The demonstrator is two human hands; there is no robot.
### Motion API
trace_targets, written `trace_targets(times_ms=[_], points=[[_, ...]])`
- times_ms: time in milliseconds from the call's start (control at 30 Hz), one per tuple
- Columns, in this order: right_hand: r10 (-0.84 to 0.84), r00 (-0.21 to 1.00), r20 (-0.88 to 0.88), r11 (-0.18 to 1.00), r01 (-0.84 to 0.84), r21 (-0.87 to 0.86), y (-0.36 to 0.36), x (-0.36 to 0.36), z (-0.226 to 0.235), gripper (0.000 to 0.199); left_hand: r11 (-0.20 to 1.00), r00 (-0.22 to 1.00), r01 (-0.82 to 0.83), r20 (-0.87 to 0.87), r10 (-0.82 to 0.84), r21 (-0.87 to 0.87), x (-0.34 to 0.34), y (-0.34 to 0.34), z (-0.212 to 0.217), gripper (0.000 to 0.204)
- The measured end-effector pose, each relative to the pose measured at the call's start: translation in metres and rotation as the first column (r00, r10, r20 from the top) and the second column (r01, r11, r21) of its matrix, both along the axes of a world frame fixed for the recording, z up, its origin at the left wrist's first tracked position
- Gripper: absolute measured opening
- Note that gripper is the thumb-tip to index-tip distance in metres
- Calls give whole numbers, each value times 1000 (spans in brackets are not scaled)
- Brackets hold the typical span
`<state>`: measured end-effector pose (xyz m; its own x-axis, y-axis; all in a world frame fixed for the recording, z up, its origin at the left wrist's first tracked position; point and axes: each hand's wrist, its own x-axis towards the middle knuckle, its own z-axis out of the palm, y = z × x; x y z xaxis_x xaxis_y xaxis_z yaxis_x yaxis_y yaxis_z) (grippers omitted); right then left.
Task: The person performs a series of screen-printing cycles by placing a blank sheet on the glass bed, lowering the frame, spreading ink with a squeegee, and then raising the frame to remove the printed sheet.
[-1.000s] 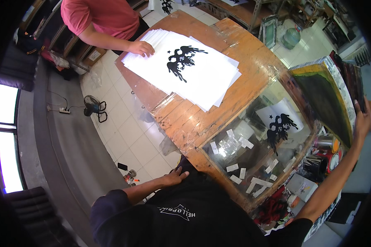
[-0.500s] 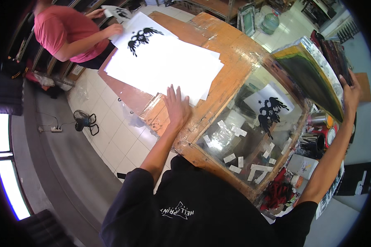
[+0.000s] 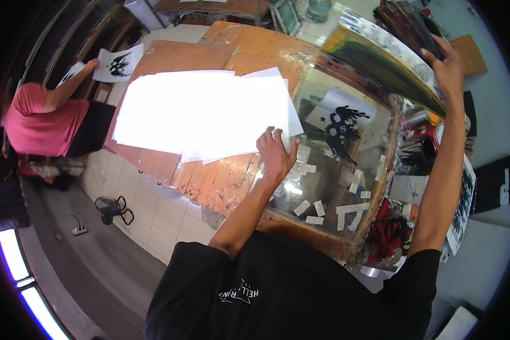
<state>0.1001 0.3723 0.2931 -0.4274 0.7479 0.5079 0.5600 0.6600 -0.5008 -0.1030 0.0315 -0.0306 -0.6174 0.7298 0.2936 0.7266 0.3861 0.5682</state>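
Observation:
My left hand [image 3: 276, 156] is open, its fingers spread at the near right corner of a stack of white paper [image 3: 204, 113]. My right hand [image 3: 449, 71] is closed on a dark, ink-stained bar [image 3: 408, 28] beside a raised screen-printing frame [image 3: 391, 62]. Whether the bar is fixed to the frame I cannot tell. The frame tilts over the far right of a glass panel [image 3: 292, 195] set in the wooden table [image 3: 232, 51]. A sheet with a black winged print [image 3: 343, 127] shows at the panel. White tape strips [image 3: 314, 209] stick to the glass.
A co-worker [image 3: 51, 124] in a pink shirt stands at far left, holding a printed sheet [image 3: 119, 63] by a shelf rack. Ink cans [image 3: 422, 147] and red rags [image 3: 388, 229] crowd the table's right side. A small fan [image 3: 112, 208] stands on the tiled floor.
The co-worker has moved left from the stack, carrying the top printed sheet away; blank white paper now shows. My left hand has shifted right to the stack's corner. My right hand keeps its hold.

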Motion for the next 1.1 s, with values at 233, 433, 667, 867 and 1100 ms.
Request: trace_targets(times_ms=[233,433,667,867,1100], points=[[0,999,41,999,3,-52,0,15,2,52,968,969,-129,179,169,-217,-4,51,-9,14],[-67,998,7,989,65,132,-61,-24,29,39,995,935,-7,354,-27,96,-12,56,1,7],[-36,996,82,967,14,254,-30,-7,31,38,844,827,531,259,-498,-73,95,87,-8,30],[-4,1000,-17,993,6,116,-28,-17,23,27,612,617,770,-38,-786,-180,143,120,-29,50],[-114,993,38,990,117,-82,-41,-4,45,23,571,573,802,-47,-818,-175,174,134,-22,52]])
